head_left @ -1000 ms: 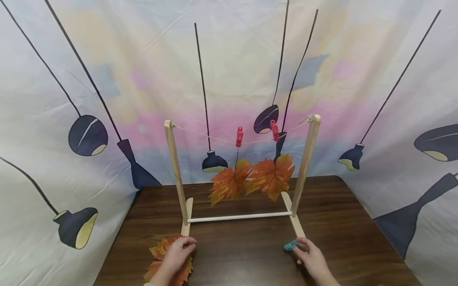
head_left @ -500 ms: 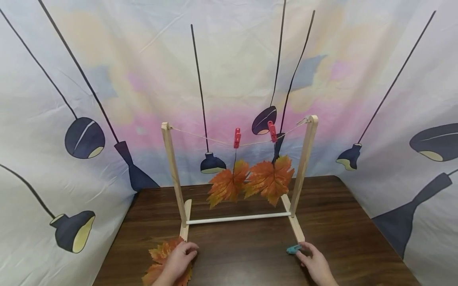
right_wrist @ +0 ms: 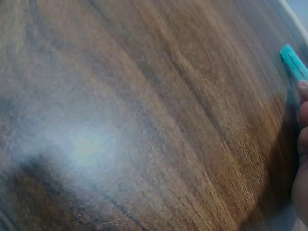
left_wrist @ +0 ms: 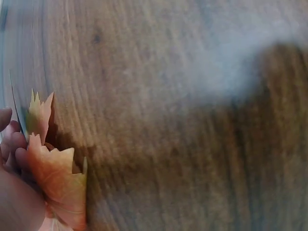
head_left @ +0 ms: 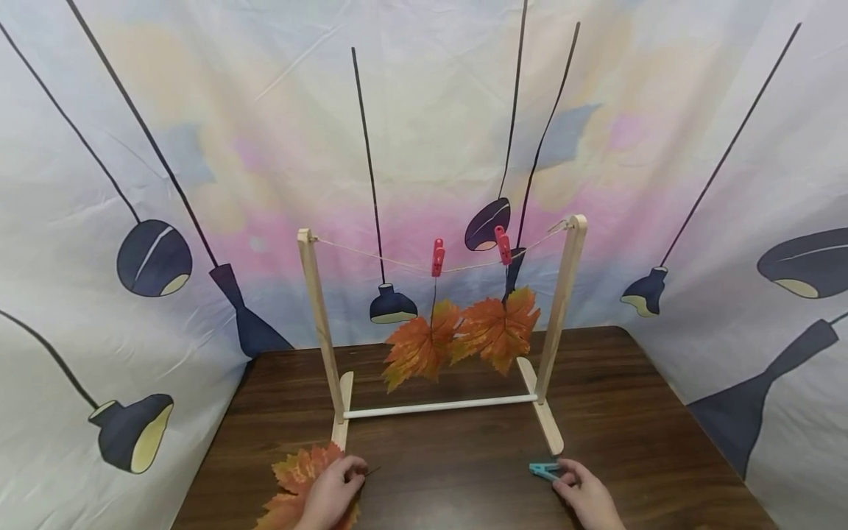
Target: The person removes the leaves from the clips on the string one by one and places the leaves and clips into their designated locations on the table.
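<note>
At the table's front left, my left hand (head_left: 333,492) pinches the thin stem of an orange artificial maple leaf (head_left: 299,471); the stem's tip pokes out past the thumb. In the left wrist view the leaf (left_wrist: 60,185) lies beside the curled fingers. My right hand (head_left: 588,495), at the front right, holds a teal clothespin (head_left: 543,470) between thumb and fingers. Only part of the clothespin (right_wrist: 294,62) shows in the right wrist view. Two more leaves, a left one (head_left: 420,346) and a right one (head_left: 500,330), hang by their stems from red clothespins (head_left: 438,258) on a string.
The string (head_left: 371,255) runs between two wooden posts (head_left: 562,309) of a stand beyond my hands. A white rod (head_left: 440,406) joins the posts low down, above the dark wood table (head_left: 450,456). A printed cloth (head_left: 424,132) hangs behind and at the sides.
My right hand has drawn slightly nearer, and the teal clothespin has turned so its two arms show. The left hand has shifted a little nearer too, and the leaf's stem now shows.
</note>
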A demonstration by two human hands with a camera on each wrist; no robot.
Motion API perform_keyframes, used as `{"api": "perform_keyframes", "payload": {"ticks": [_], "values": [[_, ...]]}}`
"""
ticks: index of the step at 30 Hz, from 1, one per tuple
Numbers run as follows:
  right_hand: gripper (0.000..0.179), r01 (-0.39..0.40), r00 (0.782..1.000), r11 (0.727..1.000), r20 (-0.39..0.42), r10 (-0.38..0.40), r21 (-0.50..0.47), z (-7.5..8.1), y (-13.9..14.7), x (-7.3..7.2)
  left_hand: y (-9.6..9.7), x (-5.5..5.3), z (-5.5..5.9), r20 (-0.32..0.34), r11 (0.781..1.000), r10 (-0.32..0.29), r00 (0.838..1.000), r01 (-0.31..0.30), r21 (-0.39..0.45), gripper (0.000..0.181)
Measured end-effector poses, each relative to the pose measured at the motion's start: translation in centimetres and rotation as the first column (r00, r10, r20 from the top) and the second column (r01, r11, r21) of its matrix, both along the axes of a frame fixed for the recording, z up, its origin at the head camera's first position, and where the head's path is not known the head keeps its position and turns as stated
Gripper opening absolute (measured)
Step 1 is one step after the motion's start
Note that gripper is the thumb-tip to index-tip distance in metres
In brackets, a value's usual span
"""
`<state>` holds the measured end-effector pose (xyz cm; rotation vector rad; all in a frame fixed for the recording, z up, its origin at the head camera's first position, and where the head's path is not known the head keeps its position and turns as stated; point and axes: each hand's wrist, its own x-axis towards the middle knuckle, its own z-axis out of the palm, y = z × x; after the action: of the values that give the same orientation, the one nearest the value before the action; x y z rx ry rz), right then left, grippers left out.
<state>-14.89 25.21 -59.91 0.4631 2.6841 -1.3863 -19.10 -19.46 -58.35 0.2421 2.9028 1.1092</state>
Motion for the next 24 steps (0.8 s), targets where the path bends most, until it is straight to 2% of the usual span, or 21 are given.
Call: {"api": "perform_keyframes", "payload": {"ticks": [5, 12, 17, 20, 24], "values": [[0.048, -0.006, 1.000, 0.999, 0.013, 0.005, 0.038, -0.27, -0.11, -0.08, -0.04, -0.04, -0.10, 0.068, 1.000, 0.018, 0.998, -0.019, 0.010, 0.012], [0.045, -0.014, 1.000, 0.998, -0.011, 0.015, 0.061, -0.56, -0.23, -0.06, -0.22, 0.27, -0.18, 0.011, 0.999, 0.001, 1.000, -0.002, 0.046, 0.013], [0.045, -0.022, 1.000, 0.997, -0.012, 0.023, 0.069, -0.89, -0.04, -0.03, -0.28, 0.27, 0.12, 0.027, 0.998, -0.005, 1.000, 0.004, 0.065, 0.018], [0.045, -0.027, 1.000, 0.998, -0.011, 0.028, 0.059, -0.98, 0.08, -0.02, -0.05, 0.26, 0.43, 0.061, 0.995, 0.039, 0.997, -0.044, 0.093, 0.026], [0.045, -0.036, 0.999, 0.998, -0.019, 0.038, 0.052, -1.02, 0.09, -0.04, 0.36, 0.34, 0.70, 0.056, 0.987, 0.101, 0.993, -0.107, 0.119, 0.033]]}}
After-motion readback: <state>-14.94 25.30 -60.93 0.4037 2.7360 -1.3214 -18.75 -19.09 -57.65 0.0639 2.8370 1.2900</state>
